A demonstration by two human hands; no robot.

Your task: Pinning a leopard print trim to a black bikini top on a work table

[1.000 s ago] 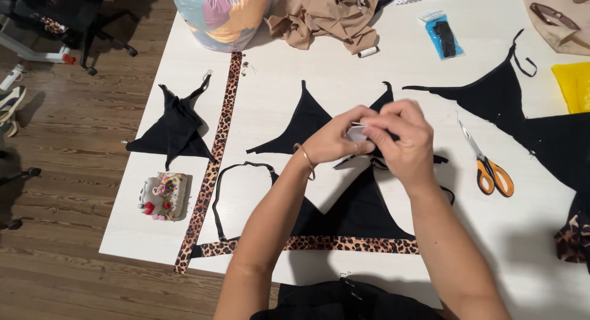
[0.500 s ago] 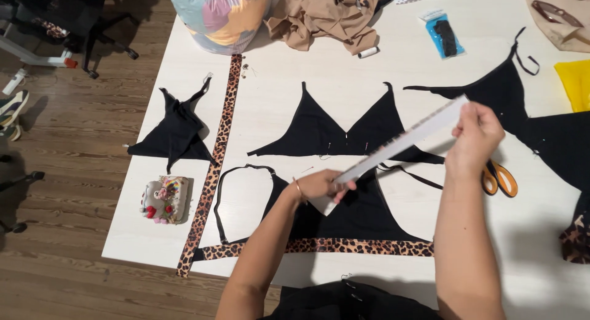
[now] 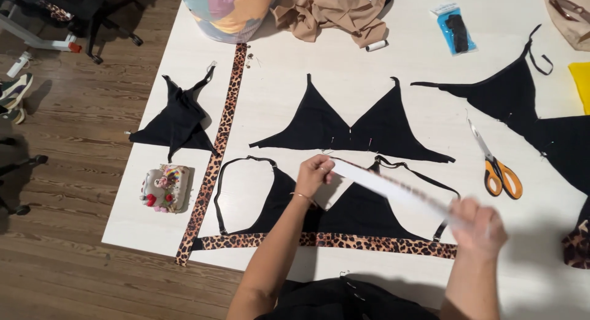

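Two hands, left hand [image 3: 314,172], right hand [image 3: 482,225], possibly blurred, one white strip [image 3: 393,191]

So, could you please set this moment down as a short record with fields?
Left hand: left hand pinches one end of the white strip
Right hand: right hand, blurred, holds the other end
Strip: stretched between both hands, above the black top with leopard band
Table: white table; a second black triangle top lies farther back
Right of hands: orange-handled scissors
Left side: long leopard strip, pincushion, small black piece
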